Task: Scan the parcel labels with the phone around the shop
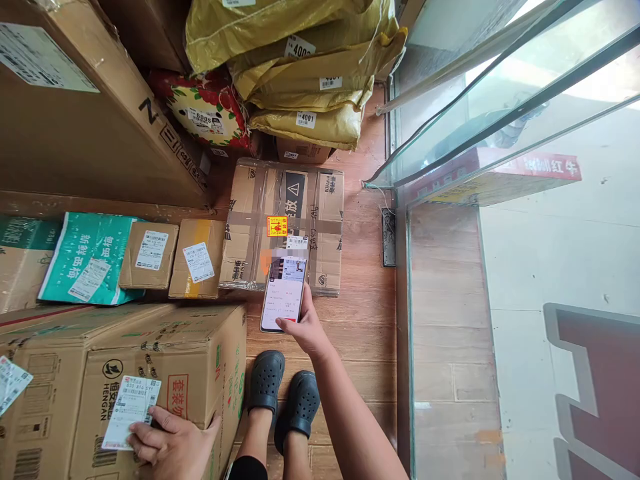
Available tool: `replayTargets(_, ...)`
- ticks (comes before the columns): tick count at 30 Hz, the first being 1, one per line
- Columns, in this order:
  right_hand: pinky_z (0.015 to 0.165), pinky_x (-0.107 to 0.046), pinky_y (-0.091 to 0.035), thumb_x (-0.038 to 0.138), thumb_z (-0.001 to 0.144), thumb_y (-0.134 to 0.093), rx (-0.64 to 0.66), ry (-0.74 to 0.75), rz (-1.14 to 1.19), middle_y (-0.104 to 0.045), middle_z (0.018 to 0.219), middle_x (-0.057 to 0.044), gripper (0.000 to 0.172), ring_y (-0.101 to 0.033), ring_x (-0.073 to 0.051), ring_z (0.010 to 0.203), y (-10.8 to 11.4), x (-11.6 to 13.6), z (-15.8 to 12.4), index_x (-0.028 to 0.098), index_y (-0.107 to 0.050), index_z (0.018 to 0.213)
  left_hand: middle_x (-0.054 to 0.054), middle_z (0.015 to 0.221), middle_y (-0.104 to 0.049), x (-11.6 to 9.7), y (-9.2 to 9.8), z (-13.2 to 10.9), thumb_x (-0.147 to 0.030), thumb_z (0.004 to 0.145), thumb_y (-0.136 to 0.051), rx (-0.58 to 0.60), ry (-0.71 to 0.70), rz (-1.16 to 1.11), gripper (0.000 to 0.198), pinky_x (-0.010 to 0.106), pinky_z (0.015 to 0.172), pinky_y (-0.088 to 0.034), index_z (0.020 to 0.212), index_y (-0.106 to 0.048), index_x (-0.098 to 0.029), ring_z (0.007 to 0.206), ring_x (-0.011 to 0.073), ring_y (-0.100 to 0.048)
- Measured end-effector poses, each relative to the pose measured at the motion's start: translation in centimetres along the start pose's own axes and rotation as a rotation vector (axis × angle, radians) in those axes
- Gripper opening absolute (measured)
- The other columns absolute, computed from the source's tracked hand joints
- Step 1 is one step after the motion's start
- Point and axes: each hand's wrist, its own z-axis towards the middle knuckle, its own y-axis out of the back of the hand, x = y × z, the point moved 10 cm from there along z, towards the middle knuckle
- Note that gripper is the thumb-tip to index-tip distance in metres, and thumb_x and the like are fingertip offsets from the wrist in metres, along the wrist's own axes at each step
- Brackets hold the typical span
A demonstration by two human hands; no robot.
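My right hand (306, 327) grips a smartphone (283, 293) with its lit screen facing up. It hovers over the near edge of a taped cardboard box (283, 223) on the floor, close to the box's orange sticker and white label. My left hand (173, 443) lies on top of a large HENGAN carton (150, 373) at the lower left. Its fingers press on a white shipping label (131, 413) there, thumb hooked over the carton's edge. My feet in black clogs (283, 390) stand between the carton and the taped box.
Yellow mail bags (305, 67) are piled at the back, next to a red floral parcel (207, 110). A big brown box (75, 100) fills the upper left. Two small labelled boxes (173, 257) and a teal bag (85, 257) lie at left. A glass door (450, 167) stands at right.
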Motion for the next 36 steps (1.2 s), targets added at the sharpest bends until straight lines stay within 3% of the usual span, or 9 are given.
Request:
replayTargets(10, 0.090, -0.030, -0.052, 0.017, 0.059, -0.081, 0.014, -0.017, 0.013, -0.064, 0.113, 0.002, 0.075, -0.063, -0.018, 0.103, -0.3, 0.0, -0.4, 0.033, -0.044, 0.122, 0.035, 0.153, -0.002, 0.0, 0.1, 0.0, -0.046, 0.070, -0.061, 0.037, 0.010, 0.017, 0.112, 0.081, 0.095, -0.025, 0.149, 0.009, -0.007, 0.142, 0.0500, -0.006)
replayTargets(18, 0.089, -0.039, -0.052, 0.023, 0.062, -0.075, 0.200, -0.074, 0.130, -0.066, 0.113, -0.001, 0.072, -0.061, -0.026, 0.112, -3.2, 1.0, -1.6, 0.032, -0.042, 0.125, 0.036, 0.152, -0.005, -0.3, 0.5, 0.1, -0.048, 0.072, -0.058, 0.001, -0.009, -0.019, 0.109, 0.083, 0.092, -0.024, 0.149, 0.005, -0.006, 0.141, 0.0521, -0.008)
replayTargets(21, 0.088, -0.039, -0.052, 0.023, 0.065, -0.074, 0.206, -0.075, 0.119, -0.066, 0.114, -0.001, 0.071, -0.060, -0.026, 0.113, -3.5, 1.2, -2.0, 0.032, -0.040, 0.127, 0.036, 0.152, -0.004, 0.0, 0.3, 0.2, -0.043, 0.071, -0.060, 0.030, 0.016, 0.011, 0.109, 0.082, 0.092, -0.026, 0.149, 0.007, -0.007, 0.141, 0.0514, -0.008)
replayTargets(27, 0.092, -0.037, -0.049, 0.023, 0.068, -0.075, 0.197, -0.091, 0.110, -0.062, 0.124, -0.003, 0.072, -0.061, -0.024, 0.113, -3.1, 0.7, -3.1, 0.030, -0.038, 0.129, 0.040, 0.149, -0.007, 0.5, -0.2, 0.2, -0.050, 0.068, -0.061, 0.036, 0.043, 0.038, 0.114, 0.077, 0.097, -0.027, 0.148, 0.004, -0.001, 0.140, 0.0523, -0.009)
replayTargets(31, 0.097, -0.041, -0.046, 0.023, 0.070, -0.076, 0.206, -0.114, 0.132, -0.061, 0.124, -0.004, 0.069, -0.063, -0.025, 0.111, -4.0, 1.2, -4.8, 0.030, -0.040, 0.128, 0.040, 0.149, -0.007, 0.5, 0.2, 0.2, -0.049, 0.068, -0.060, 0.037, 0.053, 0.029, 0.112, 0.074, 0.101, -0.026, 0.148, 0.001, 0.000, 0.140, 0.0521, -0.008)
replayTargets(36, 0.094, -0.040, -0.047, 0.022, 0.069, -0.078, 0.153, -0.199, 0.143, -0.063, 0.123, -0.004, 0.072, -0.064, -0.025, 0.109, -5.6, 1.8, -9.5, 0.030, -0.040, 0.129, 0.038, 0.150, -0.004, 1.3, 0.2, 0.2, -0.048, 0.070, -0.055, 0.150, 0.157, 0.000, 0.105, 0.074, 0.101, -0.024, 0.147, -0.002, -0.001, 0.142, 0.0506, -0.005)
